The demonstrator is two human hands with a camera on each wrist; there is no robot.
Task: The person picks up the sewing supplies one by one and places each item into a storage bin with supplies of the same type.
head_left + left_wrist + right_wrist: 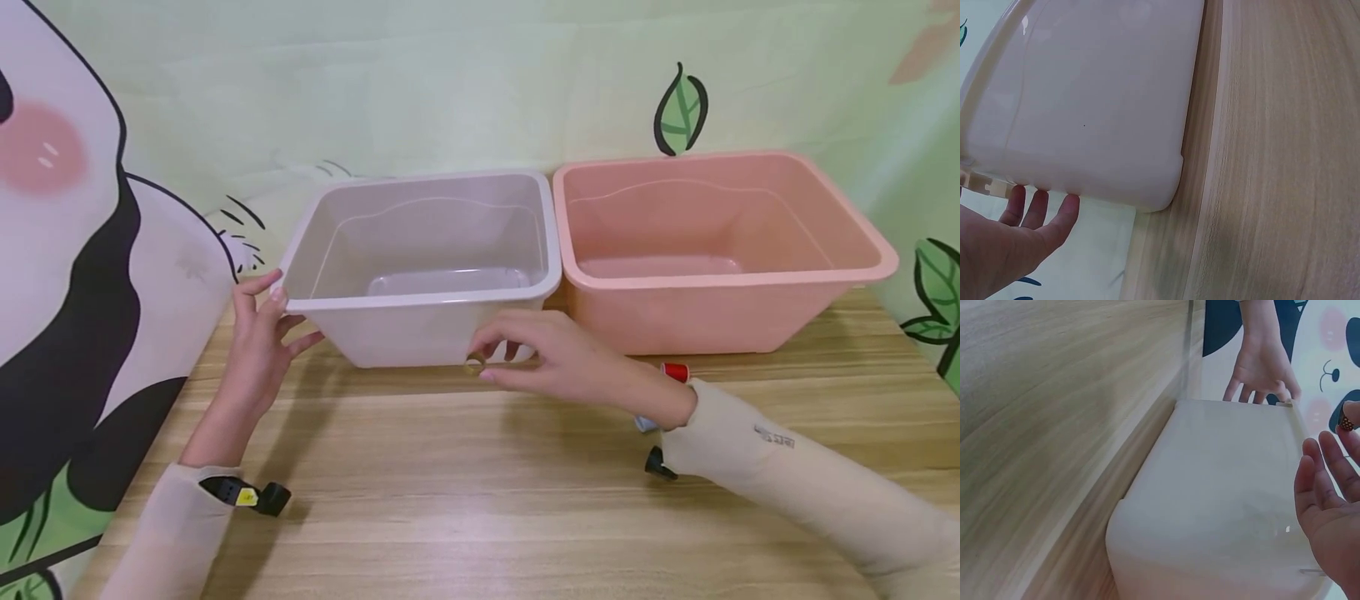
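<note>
My left hand (258, 350) grips the front left corner of a whitish plastic basin (420, 329), thumb at the rim and the other fingers spread below it. In the left wrist view, three fingertips (1071, 203) touch the basin's outer side. In front of the basin's right part, my right hand (555, 358) pinches a small brass-coloured thimble (474, 364) between thumb and forefinger. Dark with bright dots, the thimble (1346, 422) also shows at the right edge of the right wrist view. The other right-hand fingers are loosely bent.
A pink basin (720, 312) stands right beside the whitish one. Partly behind my right forearm lie a red thread spool (675, 372) and a light blue thing (645, 424). The wooden table (420, 500) meets a printed cloth backdrop (450, 100).
</note>
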